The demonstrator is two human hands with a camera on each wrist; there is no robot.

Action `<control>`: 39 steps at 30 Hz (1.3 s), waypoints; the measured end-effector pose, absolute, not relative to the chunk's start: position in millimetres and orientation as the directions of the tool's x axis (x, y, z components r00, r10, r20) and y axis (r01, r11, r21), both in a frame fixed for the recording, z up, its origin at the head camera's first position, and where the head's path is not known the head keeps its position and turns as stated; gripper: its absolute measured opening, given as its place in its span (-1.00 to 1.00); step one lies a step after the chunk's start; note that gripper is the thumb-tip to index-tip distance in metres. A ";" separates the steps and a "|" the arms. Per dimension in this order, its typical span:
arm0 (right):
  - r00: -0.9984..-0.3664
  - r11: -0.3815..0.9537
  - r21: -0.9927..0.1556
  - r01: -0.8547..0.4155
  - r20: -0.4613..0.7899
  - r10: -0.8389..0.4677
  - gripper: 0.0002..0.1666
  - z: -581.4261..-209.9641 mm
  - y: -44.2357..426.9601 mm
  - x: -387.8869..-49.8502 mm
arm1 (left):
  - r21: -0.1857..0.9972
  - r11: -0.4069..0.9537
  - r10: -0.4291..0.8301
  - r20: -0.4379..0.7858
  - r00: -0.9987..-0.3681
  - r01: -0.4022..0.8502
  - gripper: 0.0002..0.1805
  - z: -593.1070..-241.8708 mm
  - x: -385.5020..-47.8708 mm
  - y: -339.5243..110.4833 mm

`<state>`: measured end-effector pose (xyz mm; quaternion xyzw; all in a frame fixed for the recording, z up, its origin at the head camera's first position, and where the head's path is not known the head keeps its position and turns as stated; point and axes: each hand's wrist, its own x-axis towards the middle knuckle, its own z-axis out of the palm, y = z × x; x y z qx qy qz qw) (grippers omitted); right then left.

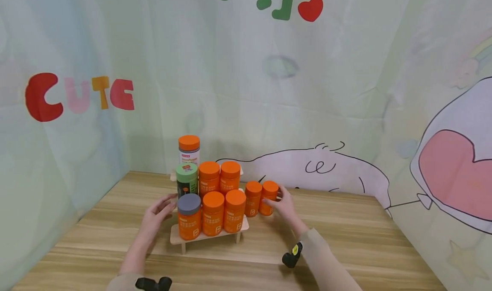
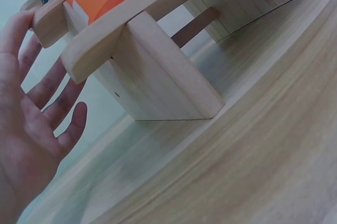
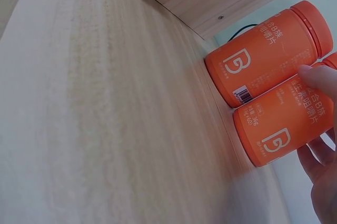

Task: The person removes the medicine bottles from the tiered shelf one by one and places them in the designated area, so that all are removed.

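A small wooden tiered rack point(image 1: 209, 237) carries several orange jars point(image 1: 213, 214), one with a grey lid point(image 1: 189, 204), plus a green-lidded jar point(image 1: 187, 180) and a white jar with an orange lid point(image 1: 189, 150) behind. At the rack's left side is my left hand point(image 1: 155, 216), its relaxed fingers against the edge of a wooden tier point(image 2: 50, 24). On the table right of the rack, two orange jars stand side by side. Thumb and fingers of my right hand point(image 1: 283, 203) hold the outer jar point(image 3: 287, 120), which touches the inner jar point(image 3: 268, 53).
The rack and jars stand on a wood-grain table point(image 1: 292, 257). A printed cloth point(image 1: 246, 90) hangs behind the table and along both sides.
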<state>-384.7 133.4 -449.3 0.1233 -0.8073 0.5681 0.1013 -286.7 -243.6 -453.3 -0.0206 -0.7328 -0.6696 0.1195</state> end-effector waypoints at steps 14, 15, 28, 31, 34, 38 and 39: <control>-0.960 0.331 -0.901 -0.282 0.267 -0.090 -0.26 -448.1 133.7 -386.2 | 0.975 0.106 -0.121 0.206 -0.971 0.194 -0.51 -448.5 -287.2 -245.1; -0.961 0.329 -0.903 -0.277 0.261 -0.092 -0.26 -447.6 133.7 -385.6 | 0.975 0.107 -0.121 0.209 -0.970 0.196 -0.51 -448.6 -287.2 -245.0; -0.949 0.332 -0.889 -0.316 0.300 -0.100 -0.24 -429.8 135.2 -384.0 | 0.971 0.141 -0.111 0.208 -0.972 0.192 -0.48 -448.6 -289.2 -246.5; -0.940 0.337 -0.877 -0.341 0.323 -0.111 -0.27 -420.3 135.4 -381.6 | 0.969 0.157 -0.109 0.207 -0.972 0.189 -0.47 -447.7 -288.4 -245.9; -0.932 0.354 -0.863 -0.361 0.345 -0.109 -0.31 -410.0 135.3 -379.2 | 0.968 0.177 -0.115 0.202 -0.973 0.180 -0.46 -447.5 -287.4 -244.9; -0.931 0.342 -0.867 -0.362 0.351 -0.096 -0.31 -401.8 134.5 -384.7 | 0.968 0.181 -0.124 0.197 -0.973 0.173 -0.46 -449.3 -286.1 -245.1; -0.933 0.332 -0.872 -0.359 0.349 -0.090 -0.29 -402.4 134.9 -389.2 | 0.968 0.178 -0.124 0.198 -0.972 0.174 -0.45 -449.7 -286.0 -245.3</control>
